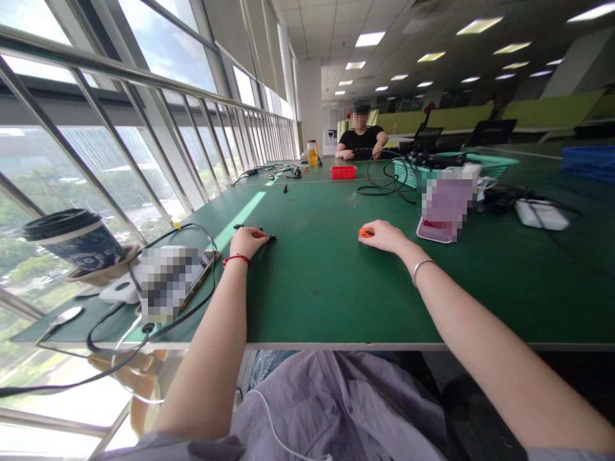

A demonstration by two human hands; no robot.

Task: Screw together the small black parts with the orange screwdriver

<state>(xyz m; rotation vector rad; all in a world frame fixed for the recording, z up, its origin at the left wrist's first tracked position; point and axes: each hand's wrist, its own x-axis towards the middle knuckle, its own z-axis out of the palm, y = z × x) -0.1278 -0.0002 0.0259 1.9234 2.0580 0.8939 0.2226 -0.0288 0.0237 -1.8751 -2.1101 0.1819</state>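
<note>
My left hand (248,241) rests on the green table (317,275), fingers curled round a small black object (259,229) whose ends stick out on both sides. A red cord is on that wrist. My right hand (384,235) lies further right, fingers closed over a small orange object (366,232) that peeks out at the fingertips. A silver bangle sits on that wrist.
A lidded paper cup (77,243), a blurred device and black cables (144,333) lie at the left edge. A blurred item (444,208), teal basket (408,171), red tray (343,171) and cables sit further back. A seated person (361,137) works at the far end.
</note>
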